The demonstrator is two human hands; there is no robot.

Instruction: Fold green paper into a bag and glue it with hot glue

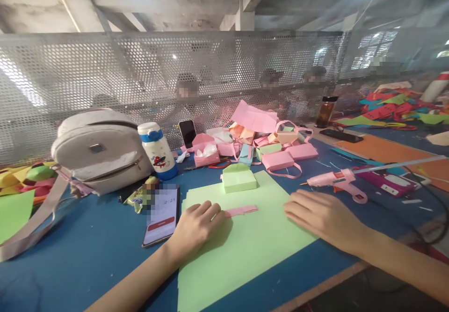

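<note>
My left hand [200, 227] rests on a stack of light green paper sheets [242, 256], fingers bent down and tips hidden. From beneath those fingers the free part of a pink paper strip [245, 210] runs to the right, flat on the paper. Over the stack's right edge lies my right hand [321, 216], palm down with fingers stretched out, holding nothing. A small green paper box [240, 180] sits just beyond the strip. Beside the right hand is a pink glue gun [338, 181], its nozzle pointing left.
A phone [168, 218] lies left of the stack. Behind it stand a white-and-blue bottle [157, 153] and a pale backpack [101, 148]. Several pink paper bags [280, 160] form a heap at the back. A perforated metal screen [140, 68] closes the far side.
</note>
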